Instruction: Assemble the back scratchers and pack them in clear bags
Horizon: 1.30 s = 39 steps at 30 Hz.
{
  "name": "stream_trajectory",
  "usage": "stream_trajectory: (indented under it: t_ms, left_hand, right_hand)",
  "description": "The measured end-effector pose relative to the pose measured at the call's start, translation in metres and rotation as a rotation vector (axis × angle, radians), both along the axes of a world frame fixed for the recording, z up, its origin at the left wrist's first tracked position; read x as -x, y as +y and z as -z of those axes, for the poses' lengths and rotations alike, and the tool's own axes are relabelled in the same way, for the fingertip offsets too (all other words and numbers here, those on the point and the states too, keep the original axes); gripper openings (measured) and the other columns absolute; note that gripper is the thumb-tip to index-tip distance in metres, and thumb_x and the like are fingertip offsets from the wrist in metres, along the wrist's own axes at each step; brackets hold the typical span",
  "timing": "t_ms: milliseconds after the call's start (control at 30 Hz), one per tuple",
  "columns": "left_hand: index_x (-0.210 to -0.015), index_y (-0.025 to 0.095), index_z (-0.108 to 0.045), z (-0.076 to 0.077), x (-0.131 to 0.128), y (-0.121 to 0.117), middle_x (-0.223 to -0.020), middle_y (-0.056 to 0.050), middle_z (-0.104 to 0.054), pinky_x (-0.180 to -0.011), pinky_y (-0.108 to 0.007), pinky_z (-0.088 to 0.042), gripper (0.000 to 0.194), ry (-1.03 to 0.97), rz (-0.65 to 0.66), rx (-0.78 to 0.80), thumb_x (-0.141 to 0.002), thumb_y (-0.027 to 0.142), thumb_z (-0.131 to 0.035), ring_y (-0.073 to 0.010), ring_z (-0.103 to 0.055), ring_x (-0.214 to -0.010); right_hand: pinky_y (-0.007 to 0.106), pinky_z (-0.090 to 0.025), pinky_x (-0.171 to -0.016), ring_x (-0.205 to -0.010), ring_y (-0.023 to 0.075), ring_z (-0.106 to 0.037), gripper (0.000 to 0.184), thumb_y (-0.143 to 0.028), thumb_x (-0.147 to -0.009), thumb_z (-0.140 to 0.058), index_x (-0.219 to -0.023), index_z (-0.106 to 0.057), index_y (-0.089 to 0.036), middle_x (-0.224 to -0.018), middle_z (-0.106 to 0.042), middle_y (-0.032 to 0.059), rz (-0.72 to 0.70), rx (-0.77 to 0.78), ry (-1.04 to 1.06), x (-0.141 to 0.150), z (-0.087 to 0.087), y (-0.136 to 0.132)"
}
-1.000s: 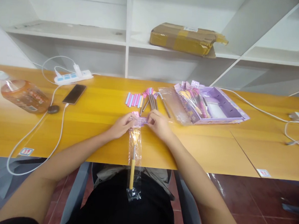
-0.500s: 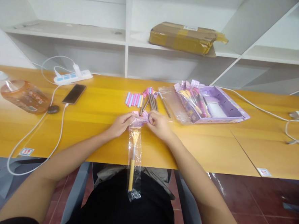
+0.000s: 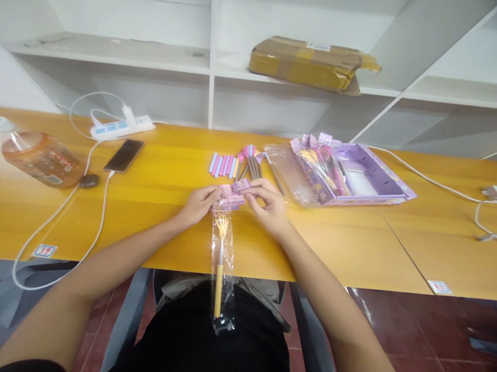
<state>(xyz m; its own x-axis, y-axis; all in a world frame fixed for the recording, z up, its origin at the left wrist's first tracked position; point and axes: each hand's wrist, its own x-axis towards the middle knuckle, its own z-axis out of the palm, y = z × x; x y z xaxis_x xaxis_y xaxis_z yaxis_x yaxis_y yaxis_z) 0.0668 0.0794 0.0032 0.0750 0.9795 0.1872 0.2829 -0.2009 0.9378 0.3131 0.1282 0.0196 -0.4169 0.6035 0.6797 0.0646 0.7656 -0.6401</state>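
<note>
A yellow hand-shaped back scratcher [image 3: 219, 285] lies in a clear plastic bag [image 3: 229, 258], its handle end hanging over the table's front edge. The bag's top meets a purple-pink header card [image 3: 226, 202]. My left hand [image 3: 200, 205] is closed on that card's left side. Between the thumb and fingers of my right hand [image 3: 268, 205] is the right end of a purple card flap [image 3: 242, 186]; I cannot tell whether it is part of the same card. Just beyond my hands lie back scratcher heads on metal rods [image 3: 250, 162] and several pink, blue and yellow handle tubes [image 3: 223, 165].
A purple box [image 3: 389, 189] with bagged back scratchers [image 3: 323, 165] stands right, beside loose clear bags [image 3: 293, 175]. To the left are a phone [image 3: 124, 156], a bottle [image 3: 43, 159], a power strip [image 3: 123, 127] and white cables. A taped carton [image 3: 302, 63] rests on the shelf.
My right hand has opened out from a tight pinch, and the purple card now shows more between my hands. The bag's upper part has shifted slightly left.
</note>
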Motion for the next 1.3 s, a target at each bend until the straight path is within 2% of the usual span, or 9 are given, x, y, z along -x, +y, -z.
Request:
stream_trajectory:
  t_ms: [200, 333, 500, 600, 733, 900, 1033, 1167, 1300]
  left_hand:
    - [-0.104, 0.018, -0.083, 0.005, 0.0, 0.002, -0.105, -0.008, -0.084, -0.095, -0.037, -0.054, 0.053, -0.025, 0.015, 0.037, -0.102, 0.066, -0.061, -0.0281, -0.075, -0.101]
    - [-0.104, 0.016, -0.084, 0.004, -0.002, 0.001, -0.102, -0.009, -0.084, -0.089, -0.037, -0.055, 0.058, -0.094, 0.049, 0.084, -0.098, 0.071, -0.066, -0.0271, -0.074, -0.095]
    - [-0.102, 0.016, -0.085, 0.001, -0.004, -0.002, -0.102, -0.01, -0.084, -0.091, -0.038, -0.055, 0.056, -0.159, 0.083, 0.124, -0.098, 0.069, -0.068, -0.0259, -0.074, -0.093]
    - [-0.104, 0.016, -0.086, 0.001, -0.004, -0.002, -0.109, -0.012, -0.085, -0.096, -0.039, -0.055, 0.057, -0.182, 0.104, 0.127, -0.097, 0.07, -0.069, -0.0278, -0.076, -0.101]
    - [-0.105, 0.015, -0.086, 0.003, -0.004, -0.001, -0.109, -0.013, -0.085, -0.101, -0.042, -0.056, 0.059, -0.196, 0.114, 0.139, -0.097, 0.071, -0.069, -0.0299, -0.077, -0.106]
    - [-0.114, 0.016, -0.086, 0.005, -0.004, -0.001, -0.119, -0.012, -0.085, -0.109, -0.046, -0.054, 0.056, -0.188, 0.09, 0.145, -0.097, 0.067, -0.072, -0.0324, -0.076, -0.115]
    - [-0.121, 0.016, -0.085, 0.006, -0.002, 0.001, -0.127, -0.013, -0.084, -0.114, -0.048, -0.053, 0.052, -0.236, 0.146, 0.142, -0.093, 0.058, -0.08, -0.0334, -0.076, -0.123]
    - [-0.127, 0.015, -0.082, 0.011, -0.003, 0.002, -0.129, -0.015, -0.084, -0.114, -0.048, -0.055, 0.051, -0.266, 0.241, 0.171, -0.085, 0.043, -0.091, -0.031, -0.079, -0.119]
    - [-0.126, 0.014, -0.081, 0.015, -0.006, 0.002, -0.129, -0.016, -0.083, -0.11, -0.048, -0.058, 0.05, -0.27, 0.231, 0.168, -0.085, 0.04, -0.091, -0.0287, -0.08, -0.114]
  right_hand:
    - [0.035, -0.056, -0.074, -0.084, 0.0195, -0.066, 0.012, -0.035, -0.107, -0.072, -0.107, -0.079, -0.026, -0.097, -0.071, 0.0055, -0.047, 0.099, 0.068, 0.003, 0.006, -0.002]
    - [0.033, -0.055, -0.071, -0.072, 0.0167, -0.062, 0.02, -0.043, -0.106, -0.074, -0.116, -0.073, -0.026, -0.088, -0.069, 0.0015, -0.017, 0.15, 0.03, 0.005, 0.016, -0.001]
    - [0.033, -0.056, -0.071, -0.073, 0.0175, -0.065, 0.034, -0.044, -0.109, -0.068, -0.138, -0.063, -0.028, -0.09, -0.069, 0.0007, -0.001, 0.143, -0.044, 0.004, 0.02, 0.003]
    - [0.033, -0.057, -0.07, -0.072, 0.0183, -0.065, 0.03, -0.044, -0.11, -0.066, -0.136, -0.064, -0.027, -0.09, -0.068, 0.0016, 0.028, 0.104, -0.093, 0.002, 0.021, 0.004]
    - [0.034, -0.057, -0.07, -0.071, 0.0183, -0.064, 0.024, -0.04, -0.111, -0.065, -0.13, -0.068, -0.026, -0.092, -0.07, 0.0028, 0.051, 0.047, -0.158, 0.001, 0.02, 0.004]
    - [0.033, -0.054, -0.067, -0.067, 0.0183, -0.063, 0.023, -0.034, -0.11, -0.065, -0.131, -0.068, -0.026, -0.089, -0.071, 0.0024, 0.053, 0.027, -0.203, 0.001, 0.017, 0.003]
    - [0.033, -0.053, -0.067, -0.065, 0.0168, -0.062, 0.021, -0.029, -0.109, -0.065, -0.129, -0.069, -0.025, -0.095, -0.074, 0.0036, 0.045, 0.004, -0.215, 0.001, 0.015, 0.002]
    - [0.034, -0.053, -0.068, -0.066, 0.0177, -0.061, 0.02, -0.028, -0.109, -0.063, -0.128, -0.07, -0.025, -0.095, -0.074, 0.0042, 0.053, -0.008, -0.241, 0.001, 0.012, 0.002]
    - [0.034, -0.053, -0.072, -0.071, 0.0191, -0.063, 0.02, -0.026, -0.109, -0.062, -0.127, -0.072, -0.024, -0.093, -0.072, 0.0045, 0.03, -0.049, -0.264, 0.0, 0.01, 0.002]
